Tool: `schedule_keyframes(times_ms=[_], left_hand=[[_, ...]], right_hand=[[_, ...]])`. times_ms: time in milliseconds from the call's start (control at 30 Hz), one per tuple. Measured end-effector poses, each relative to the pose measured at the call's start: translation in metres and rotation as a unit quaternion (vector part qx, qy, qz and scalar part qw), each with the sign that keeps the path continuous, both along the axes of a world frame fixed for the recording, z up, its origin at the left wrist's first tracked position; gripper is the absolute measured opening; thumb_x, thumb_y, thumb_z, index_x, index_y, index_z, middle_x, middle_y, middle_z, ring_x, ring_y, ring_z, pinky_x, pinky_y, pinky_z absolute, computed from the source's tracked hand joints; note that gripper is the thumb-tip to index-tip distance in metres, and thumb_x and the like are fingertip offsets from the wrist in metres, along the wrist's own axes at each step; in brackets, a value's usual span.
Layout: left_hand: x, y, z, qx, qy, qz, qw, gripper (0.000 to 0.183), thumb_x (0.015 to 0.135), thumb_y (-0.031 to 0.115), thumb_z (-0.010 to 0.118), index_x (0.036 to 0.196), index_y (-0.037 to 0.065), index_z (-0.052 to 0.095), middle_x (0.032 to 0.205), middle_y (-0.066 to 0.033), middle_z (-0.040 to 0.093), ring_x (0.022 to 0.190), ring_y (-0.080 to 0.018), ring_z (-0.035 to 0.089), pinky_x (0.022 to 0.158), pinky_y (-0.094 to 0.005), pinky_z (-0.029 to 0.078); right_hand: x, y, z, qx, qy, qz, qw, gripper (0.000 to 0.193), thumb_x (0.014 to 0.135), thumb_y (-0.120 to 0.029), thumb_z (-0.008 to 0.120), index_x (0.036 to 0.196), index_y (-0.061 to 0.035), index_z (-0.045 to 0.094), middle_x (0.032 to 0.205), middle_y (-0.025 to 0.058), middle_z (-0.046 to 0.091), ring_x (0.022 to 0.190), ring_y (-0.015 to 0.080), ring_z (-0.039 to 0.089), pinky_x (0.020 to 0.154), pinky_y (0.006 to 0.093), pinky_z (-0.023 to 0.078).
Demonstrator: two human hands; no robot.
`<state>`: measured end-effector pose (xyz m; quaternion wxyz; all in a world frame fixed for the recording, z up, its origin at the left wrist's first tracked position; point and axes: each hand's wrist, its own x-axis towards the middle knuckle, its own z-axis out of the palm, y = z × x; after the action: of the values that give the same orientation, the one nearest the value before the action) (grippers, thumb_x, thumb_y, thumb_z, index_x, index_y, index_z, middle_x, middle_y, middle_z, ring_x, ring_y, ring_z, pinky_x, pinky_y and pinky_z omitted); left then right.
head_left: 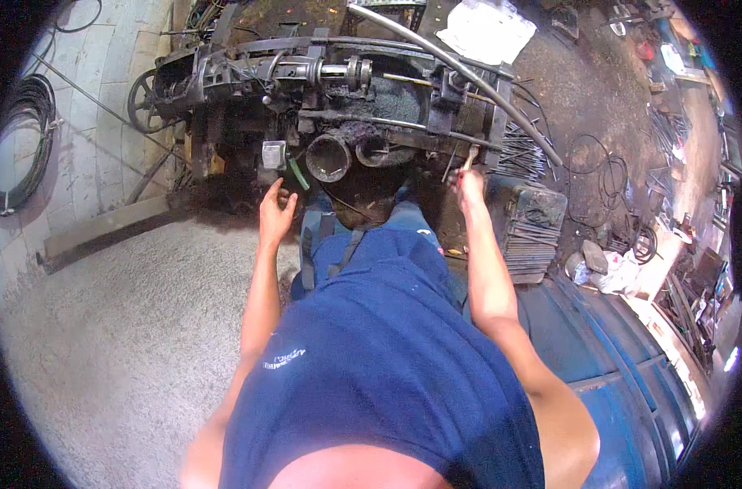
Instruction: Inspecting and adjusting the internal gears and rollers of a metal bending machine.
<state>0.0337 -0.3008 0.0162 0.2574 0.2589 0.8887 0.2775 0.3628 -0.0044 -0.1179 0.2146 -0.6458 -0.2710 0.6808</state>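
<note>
I stand over a dark, greasy metalworking machine (306,77) with a spindle, a handwheel (143,102) at its left and a round can (329,157) at its front. My left hand (275,210) hovers with fingers apart just below the machine's front, near a small grey box (273,153). It holds nothing. My right hand (470,186) is closed around a thin wooden-handled tool (468,160) by the machine's right end. A long bent metal rod (461,73) runs over the machine.
Stacks of thin metal rods (530,232) lie on a crate to the right. A blue drum (616,367) stands at lower right. Coiled black cable (24,138) hangs on the left wall. Wire loops (599,175) and clutter cover the floor at right. A beam (110,228) lies at left.
</note>
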Motion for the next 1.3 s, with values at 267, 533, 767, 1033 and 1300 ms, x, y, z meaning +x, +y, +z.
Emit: schedule_keyframes(times_ms=[267,533,767,1033,1300], left_hand=[[-0.038,0.026,0.023,0.019,0.013,-0.035,0.999,0.050,0.086,0.019,0.070,0.128,-0.001,0.056,0.102,-0.0182,0.067,0.087,-0.0273,0.065,0.081,-0.0371,0.051],[-0.056,-0.005,0.016,0.056,0.030,-0.017,0.998,0.049,0.086,0.018,0.069,0.130,-0.001,0.055,0.102,-0.0142,0.068,0.088,-0.0192,0.064,0.083,-0.0327,0.051],[-0.053,-0.043,0.012,0.016,0.035,0.029,0.999,0.049,0.087,0.016,0.071,0.131,0.000,0.055,0.091,-0.0073,0.065,0.077,-0.0144,0.058,0.073,-0.0295,0.049],[-0.044,-0.032,0.018,0.015,0.017,0.028,0.999,0.050,0.087,0.016,0.069,0.131,-0.003,0.054,0.090,-0.0091,0.065,0.076,-0.0162,0.060,0.072,-0.0304,0.051],[-0.049,-0.039,0.013,0.033,0.032,0.021,0.999,0.049,0.088,0.014,0.068,0.133,0.001,0.053,0.090,-0.0062,0.064,0.076,-0.0130,0.058,0.071,-0.0280,0.050]], right_hand=[[-0.085,-0.078,0.071,0.210,-0.159,0.191,0.945,0.033,0.098,-0.027,0.049,0.119,-0.0032,0.054,0.084,0.0156,0.065,0.070,0.0326,0.065,0.067,0.0462,0.051],[-0.229,-0.004,0.144,0.302,-0.222,0.258,0.891,0.040,0.094,-0.021,0.048,0.133,-0.0113,0.051,0.097,0.0291,0.065,0.097,0.0475,0.061,0.085,0.0552,0.047],[-0.196,-0.048,0.107,0.247,-0.278,0.314,0.874,0.033,0.092,-0.022,0.049,0.116,-0.0020,0.061,0.098,0.0318,0.064,0.097,0.0474,0.062,0.087,0.0553,0.047],[-0.235,0.009,0.176,0.376,-0.220,0.287,0.853,0.031,0.093,-0.020,0.049,0.119,-0.0044,0.058,0.090,0.0312,0.064,0.089,0.0478,0.063,0.079,0.0564,0.049],[-0.187,-0.052,0.131,0.310,-0.268,0.398,0.820,0.049,0.093,-0.017,0.044,0.142,-0.0136,0.042,0.083,0.0312,0.064,0.081,0.0493,0.064,0.074,0.0587,0.049]])
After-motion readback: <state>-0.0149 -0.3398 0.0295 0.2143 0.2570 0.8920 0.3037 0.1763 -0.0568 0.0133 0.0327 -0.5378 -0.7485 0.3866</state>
